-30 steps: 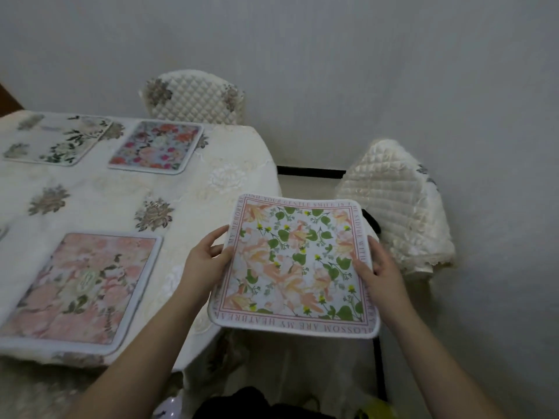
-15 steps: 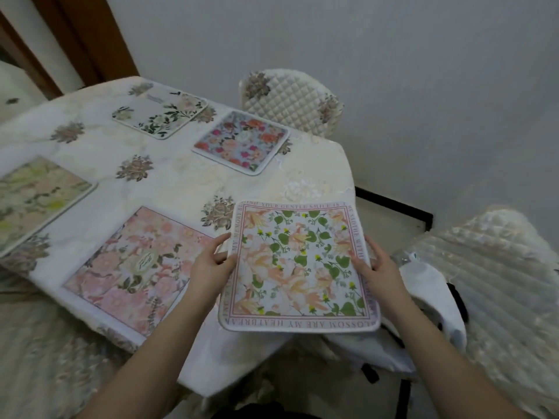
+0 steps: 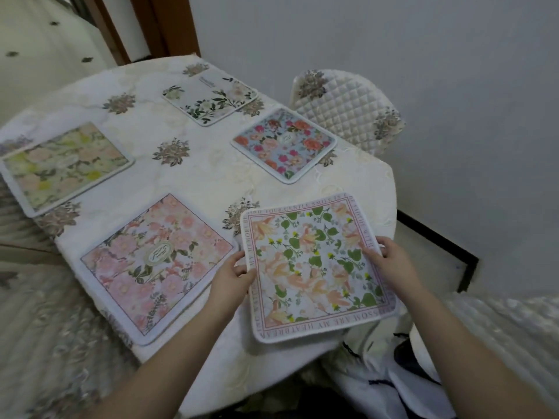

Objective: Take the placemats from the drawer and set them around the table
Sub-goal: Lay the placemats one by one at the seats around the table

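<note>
I hold the green-leaf placemat [image 3: 317,269] by its two side edges, my left hand [image 3: 231,279] clamped on one edge and my right hand [image 3: 390,261] clamped on the other. It sits at the surface's [image 3: 205,173] near rim, just beside the pink placemat [image 3: 157,267]. Its near edge seems to jut past the rim. If I let go like this, I think the overhang could tip it off toward the floor. Its corner also looks close to the pink placemat, so a careless push could overlap them. Three more placemats lie beyond the pink placemat.
</note>
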`<state>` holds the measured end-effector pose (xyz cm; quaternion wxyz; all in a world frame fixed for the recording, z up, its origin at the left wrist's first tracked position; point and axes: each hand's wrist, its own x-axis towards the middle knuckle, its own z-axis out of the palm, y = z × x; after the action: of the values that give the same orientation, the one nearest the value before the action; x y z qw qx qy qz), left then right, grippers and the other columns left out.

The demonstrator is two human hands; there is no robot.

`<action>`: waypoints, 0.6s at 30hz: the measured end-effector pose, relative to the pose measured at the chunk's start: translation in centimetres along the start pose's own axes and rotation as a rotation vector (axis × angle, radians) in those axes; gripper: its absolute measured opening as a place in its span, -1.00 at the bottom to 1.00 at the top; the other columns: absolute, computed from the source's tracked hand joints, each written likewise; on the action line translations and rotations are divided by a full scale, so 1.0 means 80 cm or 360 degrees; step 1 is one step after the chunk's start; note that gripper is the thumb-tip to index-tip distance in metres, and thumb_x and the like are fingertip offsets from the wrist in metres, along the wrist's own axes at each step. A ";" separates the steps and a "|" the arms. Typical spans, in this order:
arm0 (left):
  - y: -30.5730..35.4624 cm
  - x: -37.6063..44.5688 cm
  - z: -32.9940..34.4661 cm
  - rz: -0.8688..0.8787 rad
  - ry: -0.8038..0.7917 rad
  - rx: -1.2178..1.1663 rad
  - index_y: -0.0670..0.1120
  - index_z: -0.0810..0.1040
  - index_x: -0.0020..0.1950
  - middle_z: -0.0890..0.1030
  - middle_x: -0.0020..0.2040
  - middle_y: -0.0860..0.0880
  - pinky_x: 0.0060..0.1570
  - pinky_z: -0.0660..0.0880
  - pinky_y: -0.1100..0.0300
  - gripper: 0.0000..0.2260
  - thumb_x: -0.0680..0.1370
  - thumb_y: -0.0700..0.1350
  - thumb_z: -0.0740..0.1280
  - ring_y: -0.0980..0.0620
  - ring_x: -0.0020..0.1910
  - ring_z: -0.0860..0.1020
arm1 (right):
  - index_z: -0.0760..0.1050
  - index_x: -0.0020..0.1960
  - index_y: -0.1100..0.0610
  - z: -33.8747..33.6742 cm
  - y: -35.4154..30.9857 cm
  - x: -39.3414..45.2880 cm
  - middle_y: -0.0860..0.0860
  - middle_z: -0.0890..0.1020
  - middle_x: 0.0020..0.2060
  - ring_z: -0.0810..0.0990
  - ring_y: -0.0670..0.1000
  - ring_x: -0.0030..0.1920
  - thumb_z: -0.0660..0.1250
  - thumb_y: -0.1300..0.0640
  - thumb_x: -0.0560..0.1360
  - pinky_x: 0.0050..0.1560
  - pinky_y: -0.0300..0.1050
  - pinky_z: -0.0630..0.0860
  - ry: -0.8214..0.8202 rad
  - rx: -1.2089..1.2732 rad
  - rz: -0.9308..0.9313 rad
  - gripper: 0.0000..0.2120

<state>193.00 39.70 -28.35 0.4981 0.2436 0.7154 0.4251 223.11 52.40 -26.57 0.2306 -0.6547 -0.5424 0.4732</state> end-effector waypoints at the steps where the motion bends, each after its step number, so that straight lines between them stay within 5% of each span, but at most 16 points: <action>1: -0.003 0.000 0.008 -0.0042 0.0011 -0.0047 0.02 0.47 0.26 0.73 -0.08 -0.01 -0.06 0.65 -0.07 -0.72 0.60 -0.23 0.35 0.01 -0.14 0.72 | 0.46 0.23 0.12 -0.003 0.000 0.014 0.03 0.70 -0.13 0.71 -0.02 -0.28 0.36 0.05 0.57 -0.35 -0.12 0.60 -0.0025 -0.0018 0.0008 -0.72; 10: -0.018 -0.005 0.075 -0.0304 0.0279 -0.0229 -0.14 0.54 0.08 0.70 -0.05 -0.14 -0.28 0.62 0.12 -0.92 0.60 -0.23 0.32 -0.04 -0.19 0.72 | 0.61 0.12 0.10 -0.017 -0.009 0.119 0.02 0.67 -0.06 0.62 0.05 -0.10 0.24 0.18 0.60 -0.14 -0.13 0.44 -0.0201 -0.0406 -0.0249 -0.81; 18: -0.039 0.006 0.107 -0.0371 0.0424 -0.0104 -0.17 0.62 -0.11 0.70 -0.16 -0.18 -0.17 0.58 0.04 -0.94 0.55 -0.28 0.38 -0.09 -0.27 0.63 | 0.59 0.23 0.16 -0.004 -0.012 0.194 0.11 0.67 0.09 0.58 0.09 0.00 0.25 0.18 0.60 -0.03 -0.12 0.42 -0.0277 -0.0588 -0.0336 -0.75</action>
<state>200.95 41.60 -32.47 0.4526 0.0843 0.7843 0.4159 222.34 67.16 -31.42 0.1072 -0.5820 -0.7034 0.3938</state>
